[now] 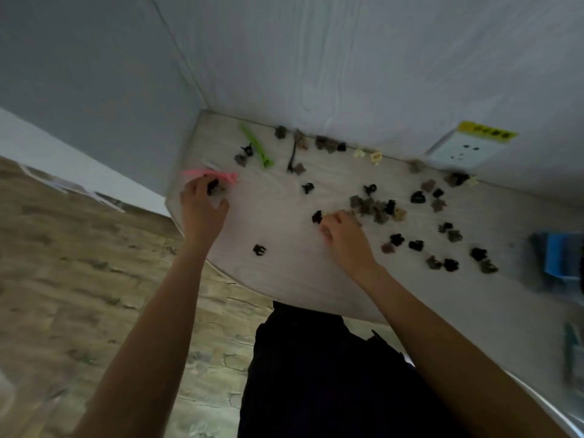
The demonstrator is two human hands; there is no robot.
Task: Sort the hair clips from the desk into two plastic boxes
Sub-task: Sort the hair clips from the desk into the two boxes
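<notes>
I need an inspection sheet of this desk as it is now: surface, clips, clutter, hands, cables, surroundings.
Surface: pale wood-grain desk, set in a corner.
Job's things: many small dark clips scattered; green clip far left; pink clip; blue box at right edge, blurred.
Clutter: nothing seen.
Hands: left hand over a black clip by the pink one; right hand at the middle cluster; grips unclear.
Cables: nothing seen.
Surroundings: grey walls, wall socket, tiled floor.

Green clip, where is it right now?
In the head view, the green clip lies at the desk's far left corner, beyond the left hand, beside small black clips.
</notes>
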